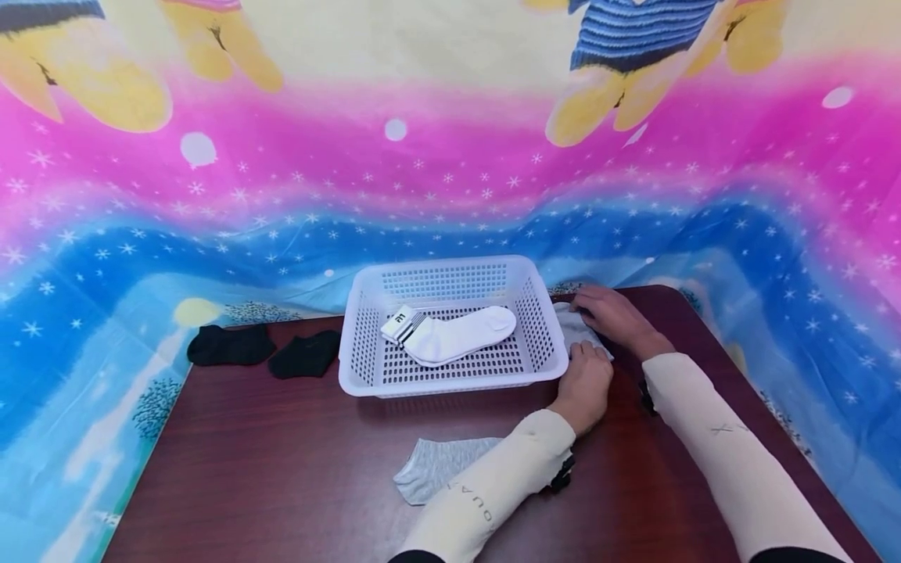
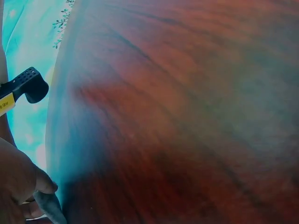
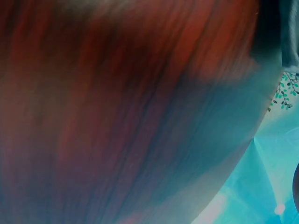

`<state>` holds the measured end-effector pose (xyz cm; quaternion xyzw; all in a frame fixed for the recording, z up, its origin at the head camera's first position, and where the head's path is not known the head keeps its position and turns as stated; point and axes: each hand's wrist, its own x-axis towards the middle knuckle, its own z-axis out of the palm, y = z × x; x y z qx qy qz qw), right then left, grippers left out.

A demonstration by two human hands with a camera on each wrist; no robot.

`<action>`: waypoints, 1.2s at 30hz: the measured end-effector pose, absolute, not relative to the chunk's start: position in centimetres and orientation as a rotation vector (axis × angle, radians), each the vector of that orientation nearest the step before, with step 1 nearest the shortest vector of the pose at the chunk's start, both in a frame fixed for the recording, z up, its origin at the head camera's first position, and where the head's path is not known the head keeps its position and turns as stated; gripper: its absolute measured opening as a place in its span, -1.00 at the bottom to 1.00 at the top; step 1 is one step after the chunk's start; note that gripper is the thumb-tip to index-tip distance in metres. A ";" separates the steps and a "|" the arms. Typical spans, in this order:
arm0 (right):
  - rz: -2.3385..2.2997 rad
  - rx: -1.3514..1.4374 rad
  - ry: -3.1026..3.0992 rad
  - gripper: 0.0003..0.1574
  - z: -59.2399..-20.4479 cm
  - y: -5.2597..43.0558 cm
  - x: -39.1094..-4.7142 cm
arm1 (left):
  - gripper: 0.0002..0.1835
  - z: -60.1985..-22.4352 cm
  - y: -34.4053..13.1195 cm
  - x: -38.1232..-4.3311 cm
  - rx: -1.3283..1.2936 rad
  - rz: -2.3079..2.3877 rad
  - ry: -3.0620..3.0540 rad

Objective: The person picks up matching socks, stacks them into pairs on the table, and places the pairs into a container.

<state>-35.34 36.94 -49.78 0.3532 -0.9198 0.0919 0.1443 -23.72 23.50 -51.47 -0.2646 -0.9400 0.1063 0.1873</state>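
To the right of the white basket, both hands are on a grey sock (image 1: 579, 332) that partly hides behind the basket's side. My left hand (image 1: 587, 383) pinches the sock's near edge, and in the left wrist view its thumb and fingers close on the grey cloth (image 2: 50, 207). At the far edge of the same sock, my right hand (image 1: 615, 317) grips it with bent fingers. A second grey sock (image 1: 446, 461) lies on the table in front, partly covered by the left sleeve.
A white plastic basket (image 1: 450, 387) stands at the table's back, with white socks (image 1: 461, 332) inside. Two black socks (image 1: 232, 346) lie left of it. The brown table (image 1: 281, 461) meets a patterned cloth (image 1: 450, 180) at its back and sides.
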 end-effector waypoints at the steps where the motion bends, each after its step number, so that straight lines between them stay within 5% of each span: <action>1: 0.269 1.026 -2.635 -0.76 -49.7 37.0 -35.2 | -0.71 -51.5 23.5 -23.7 -0.749 0.300 -2.640; 11: 0.369 0.956 -2.716 -0.66 -49.6 37.3 -33.5 | -0.79 -51.8 22.6 -23.1 -0.683 0.128 -2.630; 24: 0.149 1.011 -2.436 -0.61 -49.4 40.7 -31.8 | -0.85 -50.5 19.8 -22.0 -0.999 0.328 -2.436; 33: 0.195 1.159 -2.320 -0.79 -49.5 41.0 -27.5 | -0.88 -49.8 15.8 -19.4 -1.066 0.160 -2.234; 36: 0.182 1.222 -2.269 -0.69 -49.3 40.6 -25.9 | -0.89 -49.2 14.1 -18.5 -1.129 0.149 -2.213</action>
